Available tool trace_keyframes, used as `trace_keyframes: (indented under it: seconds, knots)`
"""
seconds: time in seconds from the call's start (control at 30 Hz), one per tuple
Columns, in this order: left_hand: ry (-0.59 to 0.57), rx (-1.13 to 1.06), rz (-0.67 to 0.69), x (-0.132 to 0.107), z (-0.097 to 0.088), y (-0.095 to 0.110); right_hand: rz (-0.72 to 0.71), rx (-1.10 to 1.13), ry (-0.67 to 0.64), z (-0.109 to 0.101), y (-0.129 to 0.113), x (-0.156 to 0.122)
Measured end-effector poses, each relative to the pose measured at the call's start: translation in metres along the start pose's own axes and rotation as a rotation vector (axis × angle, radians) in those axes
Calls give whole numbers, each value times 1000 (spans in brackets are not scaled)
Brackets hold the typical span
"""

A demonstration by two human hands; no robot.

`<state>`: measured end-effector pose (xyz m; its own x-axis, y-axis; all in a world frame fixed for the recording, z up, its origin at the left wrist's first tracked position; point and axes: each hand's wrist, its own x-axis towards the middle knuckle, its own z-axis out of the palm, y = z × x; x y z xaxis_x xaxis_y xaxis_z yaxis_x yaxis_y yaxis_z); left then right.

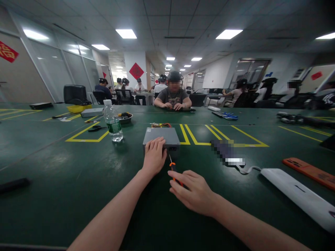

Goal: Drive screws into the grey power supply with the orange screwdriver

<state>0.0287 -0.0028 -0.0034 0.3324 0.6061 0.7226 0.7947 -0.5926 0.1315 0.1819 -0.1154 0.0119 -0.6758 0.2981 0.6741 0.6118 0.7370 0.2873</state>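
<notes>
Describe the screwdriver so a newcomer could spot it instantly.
On the green table, the left hand rests on a gray power supply unit. Nearer the camera, the right hand holds the screwdriver, tip toward the unit. Its thin shaft and orange-and-black handle set it apart from the boxy unit.

office-like workroom: glass partitions [56,64] along the left, tiled ceiling [157,22] with flat light panels [126,33], black office chair [75,93], people [106,89] seated farther back. long green table [73,181] in front, marked off with yellow tape [85,140] into bays.
</notes>
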Motion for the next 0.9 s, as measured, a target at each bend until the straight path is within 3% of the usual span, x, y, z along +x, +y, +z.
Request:
trace_keyframes:
  seconds: [0.1, 0.33, 0.5, 0.63, 0.77, 0.9]
  knots:
    - [9, 5, -5, 0, 0, 1, 50, -55, 62, 2, 4, -4]
    - [21, -5, -6, 1, -1, 2, 168, -176, -185, 6, -13, 0]
    - [19, -10, -9, 1, -1, 3, 115, -280, -107, 2, -7, -2]
    - [8, -3, -17, 1, -2, 4, 203, -331, -27, -7, 2, -4]
    - [9, 1, -24, 1, -3, 4, 280, -391, -71, -6, -1, -4]
    - [16, 2, -28, 1, -3, 5, 165, -380, -78, 0, -9, -4]
